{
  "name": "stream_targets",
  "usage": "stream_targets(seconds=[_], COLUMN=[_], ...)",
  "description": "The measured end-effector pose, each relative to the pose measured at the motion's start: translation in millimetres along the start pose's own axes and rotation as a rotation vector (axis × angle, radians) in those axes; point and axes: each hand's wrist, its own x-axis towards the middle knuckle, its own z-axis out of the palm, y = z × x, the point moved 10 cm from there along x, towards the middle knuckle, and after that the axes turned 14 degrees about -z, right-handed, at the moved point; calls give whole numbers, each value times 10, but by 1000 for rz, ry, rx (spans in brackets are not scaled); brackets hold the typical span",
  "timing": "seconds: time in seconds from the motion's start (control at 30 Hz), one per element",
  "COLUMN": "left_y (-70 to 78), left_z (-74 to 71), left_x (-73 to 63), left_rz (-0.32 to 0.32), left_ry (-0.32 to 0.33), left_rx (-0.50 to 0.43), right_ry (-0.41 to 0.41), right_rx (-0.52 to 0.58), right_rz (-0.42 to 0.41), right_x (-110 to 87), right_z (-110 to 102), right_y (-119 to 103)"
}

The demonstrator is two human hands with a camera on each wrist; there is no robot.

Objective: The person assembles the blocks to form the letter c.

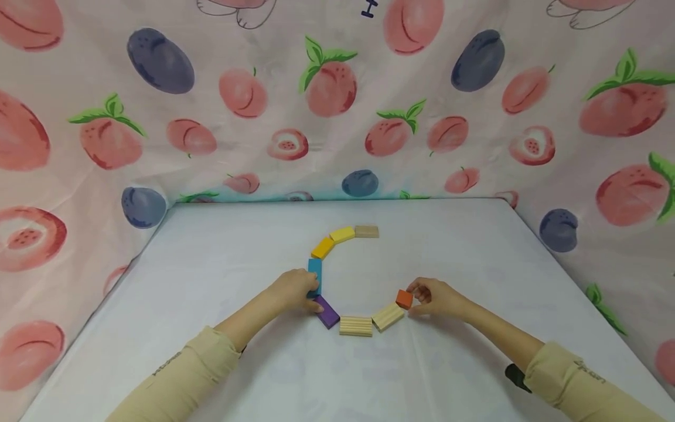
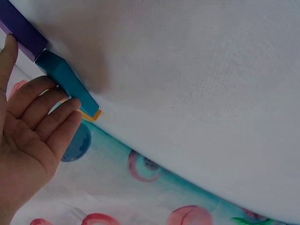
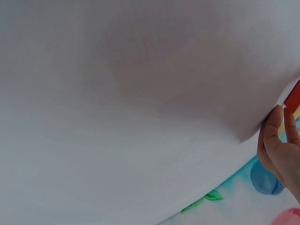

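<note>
In the head view my left hand (image 1: 295,290) reaches the left side of a curved row of wooden blocks. Its fingers lie along the blue block (image 1: 314,268), and the thumb touches the purple block (image 1: 327,312). The left wrist view shows these fingers (image 2: 49,110) nearly straight beside the blue block (image 2: 70,84). Across the curve, my right hand (image 1: 435,298) is at the orange-red block (image 1: 404,299), fingers bent and thumb apart. That block (image 3: 294,99) lies just beyond the fingertips in the right wrist view; whether they touch it is unclear.
Two ribbed natural-wood blocks, one at the front (image 1: 355,326) and one angled (image 1: 388,317), join the lower curve. An orange-yellow block (image 1: 323,248), a yellow block (image 1: 343,235) and a plain wood block (image 1: 367,231) form its far end. Fruit-print cloth (image 1: 327,164) borders the white table (image 1: 237,234).
</note>
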Motion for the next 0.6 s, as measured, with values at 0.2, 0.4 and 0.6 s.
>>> stream_targets(seconds=[0.2, 0.4, 0.6], left_y=[-11, -28, -15], left_z=[-19, -30, -33], left_x=[-7, -9, -14], left_rz=[22, 2, 5], left_ry=[9, 3, 16], left_rx=[-21, -24, -40], right_ry=[-7, -7, -18], right_rx=[70, 101, 136], right_rz=[10, 10, 26], right_x=[1, 13, 7], right_z=[22, 25, 34], right_y=[-2, 38, 74])
